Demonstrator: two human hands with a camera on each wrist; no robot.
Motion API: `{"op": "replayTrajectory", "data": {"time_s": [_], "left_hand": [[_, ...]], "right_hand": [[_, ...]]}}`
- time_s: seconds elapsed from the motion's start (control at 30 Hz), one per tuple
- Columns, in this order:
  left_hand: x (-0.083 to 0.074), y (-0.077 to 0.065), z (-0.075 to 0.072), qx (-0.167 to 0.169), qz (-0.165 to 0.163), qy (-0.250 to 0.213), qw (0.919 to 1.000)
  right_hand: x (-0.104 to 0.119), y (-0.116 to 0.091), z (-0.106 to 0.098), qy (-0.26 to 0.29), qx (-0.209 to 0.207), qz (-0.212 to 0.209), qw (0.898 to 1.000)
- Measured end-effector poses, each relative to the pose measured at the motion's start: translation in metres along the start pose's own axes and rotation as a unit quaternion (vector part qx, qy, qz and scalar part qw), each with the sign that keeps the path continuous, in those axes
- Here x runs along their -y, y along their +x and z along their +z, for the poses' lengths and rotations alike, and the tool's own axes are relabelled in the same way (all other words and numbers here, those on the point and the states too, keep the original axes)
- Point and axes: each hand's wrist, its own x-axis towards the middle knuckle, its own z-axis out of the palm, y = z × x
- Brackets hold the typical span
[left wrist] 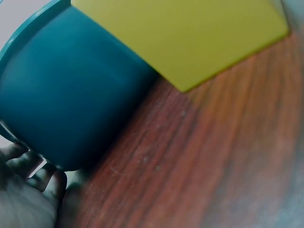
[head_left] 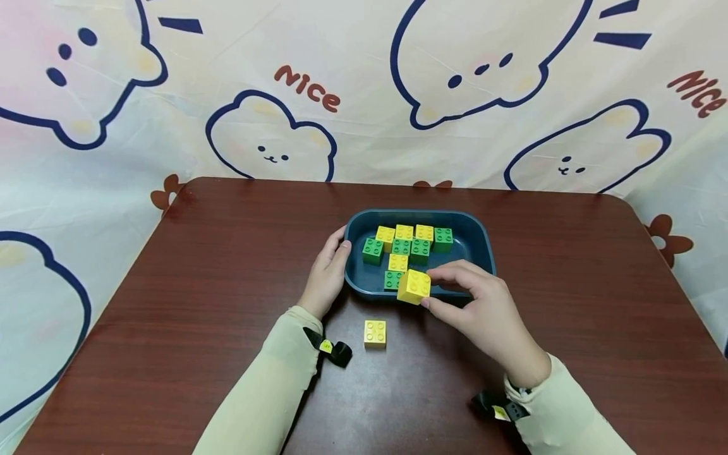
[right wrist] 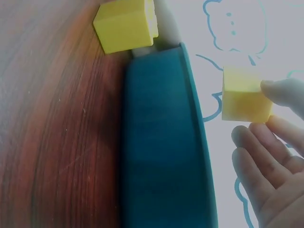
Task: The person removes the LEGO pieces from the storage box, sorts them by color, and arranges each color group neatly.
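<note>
My right hand (head_left: 483, 300) pinches a yellow toy building brick (head_left: 414, 287) between thumb and forefinger, over the front rim of a dark blue tray (head_left: 478, 243). In the right wrist view the other fingers (right wrist: 259, 164) spread below the held brick (right wrist: 247, 97). My left hand (head_left: 327, 272) grips the tray's left end, thumb at the rim; its fingertips show against the tray wall (left wrist: 71, 90) in the left wrist view. Inside the tray lie several green bricks (head_left: 372, 251) and several yellow bricks (head_left: 424, 232). Another yellow brick (head_left: 375, 333) sits on the table before the tray.
The brown wood-grain table (head_left: 256, 227) extends around the tray on all sides. Behind it hangs a pale curtain (head_left: 364, 126) printed with cartoon animals. Black wrist cameras (head_left: 340, 354) are strapped at both sleeves, close over the tabletop.
</note>
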Motion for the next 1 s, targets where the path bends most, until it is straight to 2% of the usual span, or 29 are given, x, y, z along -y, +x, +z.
{"op": "replayTrajectory", "data": {"time_s": [0.13, 0.4, 1.0], "left_hand": [[0.000, 0.000, -0.001, 0.001, -0.002, 0.004, 1.0000], [0.000, 0.000, -0.001, 0.002, 0.002, 0.007, 1.0000], [0.000, 0.000, -0.002, 0.001, 0.007, 0.005, 1.0000]], "right_hand": [[0.004, -0.005, -0.002, 0.015, 0.012, 0.008, 1.000], [0.008, -0.008, 0.004, 0.054, 0.081, 0.018, 0.995], [0.006, -0.015, 0.019, 0.055, 0.104, 0.010, 0.993]]}}
